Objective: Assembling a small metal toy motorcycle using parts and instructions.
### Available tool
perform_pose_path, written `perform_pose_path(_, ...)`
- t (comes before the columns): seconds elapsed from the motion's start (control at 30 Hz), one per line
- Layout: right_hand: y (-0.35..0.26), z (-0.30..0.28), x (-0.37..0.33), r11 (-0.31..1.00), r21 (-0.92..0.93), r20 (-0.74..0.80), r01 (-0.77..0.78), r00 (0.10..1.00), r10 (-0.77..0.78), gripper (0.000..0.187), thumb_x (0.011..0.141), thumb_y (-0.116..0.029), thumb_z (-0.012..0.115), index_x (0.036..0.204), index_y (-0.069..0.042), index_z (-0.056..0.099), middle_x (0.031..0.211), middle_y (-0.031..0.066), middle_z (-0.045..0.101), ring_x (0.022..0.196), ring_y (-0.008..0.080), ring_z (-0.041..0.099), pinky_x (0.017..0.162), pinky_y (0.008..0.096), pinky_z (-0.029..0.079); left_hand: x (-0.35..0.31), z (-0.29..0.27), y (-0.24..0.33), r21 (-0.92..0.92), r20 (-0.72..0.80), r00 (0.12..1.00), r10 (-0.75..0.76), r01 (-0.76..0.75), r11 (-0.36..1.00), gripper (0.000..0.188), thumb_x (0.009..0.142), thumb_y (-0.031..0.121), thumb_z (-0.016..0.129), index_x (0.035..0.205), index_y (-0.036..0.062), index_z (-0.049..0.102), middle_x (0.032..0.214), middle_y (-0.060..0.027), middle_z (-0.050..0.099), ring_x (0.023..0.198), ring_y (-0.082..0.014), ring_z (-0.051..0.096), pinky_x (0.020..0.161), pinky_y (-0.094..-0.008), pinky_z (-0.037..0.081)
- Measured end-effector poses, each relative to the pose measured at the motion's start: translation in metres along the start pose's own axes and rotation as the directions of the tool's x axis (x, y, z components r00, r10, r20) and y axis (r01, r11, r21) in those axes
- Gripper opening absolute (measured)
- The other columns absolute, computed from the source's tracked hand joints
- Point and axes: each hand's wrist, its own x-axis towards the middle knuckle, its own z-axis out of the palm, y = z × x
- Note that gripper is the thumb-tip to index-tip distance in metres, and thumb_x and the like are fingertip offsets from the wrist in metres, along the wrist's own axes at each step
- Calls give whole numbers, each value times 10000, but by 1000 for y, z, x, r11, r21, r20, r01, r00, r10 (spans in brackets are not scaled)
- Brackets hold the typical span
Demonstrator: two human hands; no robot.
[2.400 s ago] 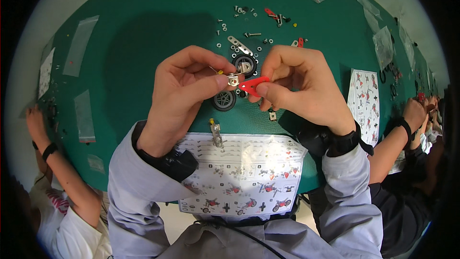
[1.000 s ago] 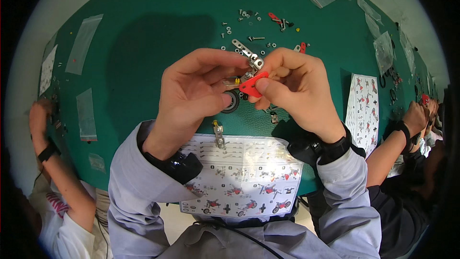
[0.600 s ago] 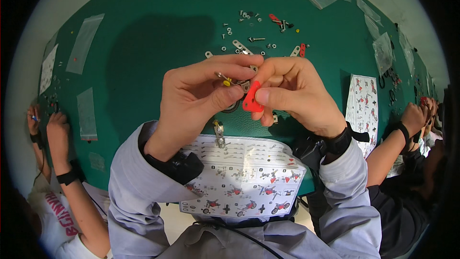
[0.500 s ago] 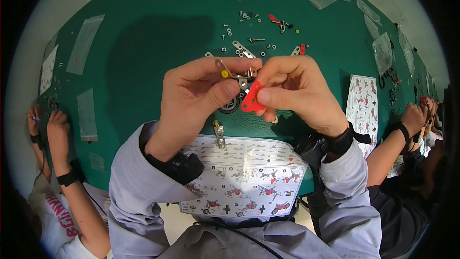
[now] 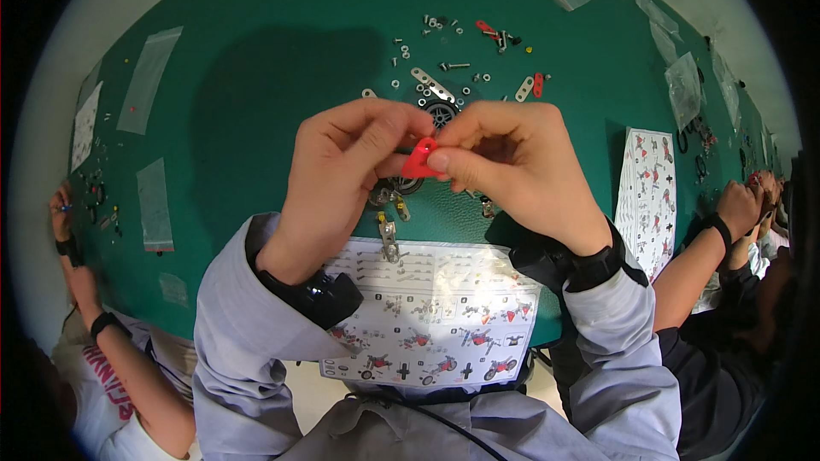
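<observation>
Fingers of the right hand (image 5: 531,166) grip a red plate (image 5: 414,166), its long axis slanting toward bunched fingertips of the left hand (image 5: 323,162) just beside, their hold unclear.

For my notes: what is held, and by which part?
The red plate, pinched at its right edge by the right hand; the left hand: hold unclear.

There are two bare hands (image 5: 521,166) with one red plate (image 5: 417,166), two wheels (image 5: 440,109) nearby, two red strips (image 5: 537,85) and, leftward, three clear bags (image 5: 154,205).
</observation>
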Motion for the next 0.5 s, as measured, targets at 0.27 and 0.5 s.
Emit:
perform_pose_path(0.27, 2, -12, 5, 1000, -7, -101, -15, 995, 15, 95, 803, -53, 639, 797, 38, 615, 682, 41, 625, 592, 64, 572, 525, 196, 456, -4, -12, 40, 754, 281, 959, 46, -250, 608, 135, 696, -4, 603, 829, -12, 625, 830, -75, 607, 736, -155, 577, 635, -263, 447)
perform_pose_path(0.5, 1, -15, 5, 1000, 1, -98, -23, 995, 22, 112, 807, -74, 637, 807, 37, 618, 693, 38, 626, 596, 56, 564, 521, 194, 456, -3, -23, 37, 882, 452, 876, -167, -412, 227, 222, 591, -13, 618, 813, -2, 615, 733, -112, 566, 684, -243, 582, 599, -306, 450)
